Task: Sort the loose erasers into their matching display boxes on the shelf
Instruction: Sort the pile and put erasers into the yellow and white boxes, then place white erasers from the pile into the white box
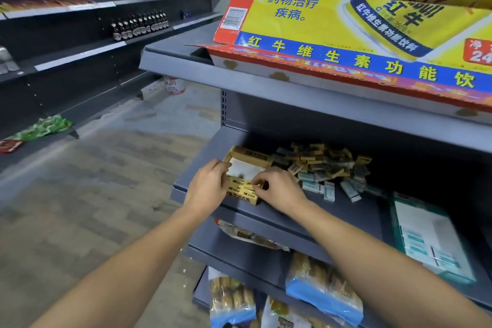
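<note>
Far to the left stands a long dark shelf rack (80, 42) with a row of small brown bottles (139, 24) on it. A green snack bag (44, 128) lies on its low shelf. A white and red tub (174, 84) sits on the grey floor (93, 194) at the end of the aisle.

The left hand (206, 186) comes in next. Its fingers are curled on the left side of a yellow display box (246, 157), and they touch the yellow erasers (238, 185) lined up at the front of it. The box sits on the left part of the middle grey shelf (332, 216). The back part of the box shows a white bottom.

The right hand (279, 188) is just beside the left one. Its fingers pinch one small yellow eraser (257, 184) at the front row of the box.

To the right of the box lies a pile of loose erasers (324, 168), yellow ones at the back and pale teal ones nearer the front. It is on the same shelf.

Farther right on that shelf lies a flat teal and white display box (431, 237).

Up above, a big yellow drink carton (359, 32) rests on the top shelf. Down below, bags of snacks (322, 290) fill the low shelves.
</note>
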Demonstrator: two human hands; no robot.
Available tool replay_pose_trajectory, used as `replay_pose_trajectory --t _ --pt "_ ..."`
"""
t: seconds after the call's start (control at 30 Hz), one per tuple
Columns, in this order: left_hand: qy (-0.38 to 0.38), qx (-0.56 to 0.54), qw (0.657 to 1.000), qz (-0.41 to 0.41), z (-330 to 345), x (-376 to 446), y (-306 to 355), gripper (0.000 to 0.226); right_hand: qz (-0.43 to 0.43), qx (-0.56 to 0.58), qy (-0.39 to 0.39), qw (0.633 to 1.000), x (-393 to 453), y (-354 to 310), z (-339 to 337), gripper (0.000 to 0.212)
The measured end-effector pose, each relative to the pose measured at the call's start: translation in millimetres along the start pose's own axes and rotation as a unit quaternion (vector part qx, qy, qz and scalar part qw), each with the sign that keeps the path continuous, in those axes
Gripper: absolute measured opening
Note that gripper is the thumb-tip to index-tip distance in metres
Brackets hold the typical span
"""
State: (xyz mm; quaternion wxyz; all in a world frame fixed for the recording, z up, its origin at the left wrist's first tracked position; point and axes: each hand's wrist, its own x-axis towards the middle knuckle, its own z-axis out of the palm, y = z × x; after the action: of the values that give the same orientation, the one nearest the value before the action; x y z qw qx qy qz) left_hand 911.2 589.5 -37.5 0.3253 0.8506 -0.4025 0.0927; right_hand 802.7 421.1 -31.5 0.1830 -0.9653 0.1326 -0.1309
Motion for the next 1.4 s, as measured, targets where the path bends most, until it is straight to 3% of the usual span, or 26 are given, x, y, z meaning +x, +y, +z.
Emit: replay_pose_trajectory --t 0.27,0.4,0.8,1.13,1.4 --pt "-0.010 -0.008 1.000 0.007 2 0 3 0.033 -0.025 0.010 -0.017 0.999 -5 -2 1 0.019" --pt "-0.022 -0.020 0.999 0.035 14 7 20 0.030 -0.031 0.034 0.043 0.998 -20 6 -5 0.021" --pt "-0.116 -0.040 0.978 0.166 86 32 128 0.029 0.143 0.001 0.130 0.981 -99 93 -66 0.026" --pt "-0.151 -0.016 0.974 0.171 109 37 159 0.034 0.189 -0.028 0.141 0.971 -111 117 -79 0.037" --pt "-0.157 -0.034 0.974 0.159 109 38 145 0.033 0.240 -0.068 0.108 0.962 -99 121 -71 0.032"
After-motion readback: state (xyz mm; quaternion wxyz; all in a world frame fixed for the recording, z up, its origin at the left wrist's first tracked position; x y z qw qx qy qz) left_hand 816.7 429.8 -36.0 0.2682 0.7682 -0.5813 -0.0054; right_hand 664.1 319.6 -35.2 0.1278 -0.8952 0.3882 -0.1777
